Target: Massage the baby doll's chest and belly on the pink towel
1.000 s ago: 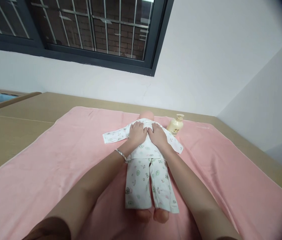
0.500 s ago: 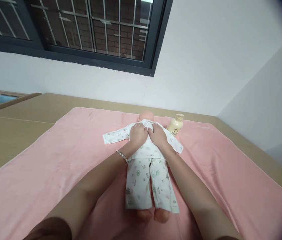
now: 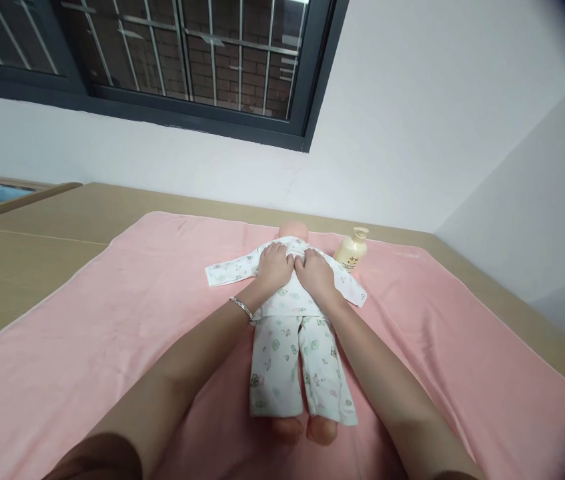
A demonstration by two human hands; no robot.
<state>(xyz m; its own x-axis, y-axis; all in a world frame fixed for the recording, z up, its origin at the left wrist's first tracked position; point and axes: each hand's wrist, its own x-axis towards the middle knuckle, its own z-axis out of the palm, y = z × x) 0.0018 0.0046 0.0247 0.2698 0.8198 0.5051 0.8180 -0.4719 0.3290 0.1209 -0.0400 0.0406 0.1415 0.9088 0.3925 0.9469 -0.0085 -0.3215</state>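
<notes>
Two hands on one doll point(image 3: 292, 313), face-up mid-towel point(image 3: 112, 320), head at 12 o'clock, bare feet at 6. Left hand point(image 3: 275, 267) and right hand point(image 3: 315, 273) side by side on the chest, fingertips curled into the shirt point(image 3: 287, 293) collar just below the head point(image 3: 293, 231). Left grip narrow, pinching a fold of collar cloth; right grip likewise, bunching the fabric beside it. Thumbs hidden under the fingers, so depth of pinch impossible to tell.

Bangle point(image 3: 241, 309) on the left wrist, at 8 o'clock from the chest. Sleeves spread out flat at 10 and 3 o'clock, seemingly empty. Printed trousers point(image 3: 299, 370) down to the feet. Pump bottle point(image 3: 351, 251) upright at 2 o'clock from the head, near the right sleeve yet apart from it. Towel over a tan worktop point(image 3: 27, 267), wall and barred window point(image 3: 162, 60) beyond.

Likely handling: thin cotton, soft, limp, light, prone to stretch and wrinkle rather than tear; no slip worth fearing. Doll body probably light and somewhat floppy, head firmer. Best hold for the shirt: collar edge or front placket, both sides at once. Best hold for the doll itself: under neck and back, not by the cloth.
</notes>
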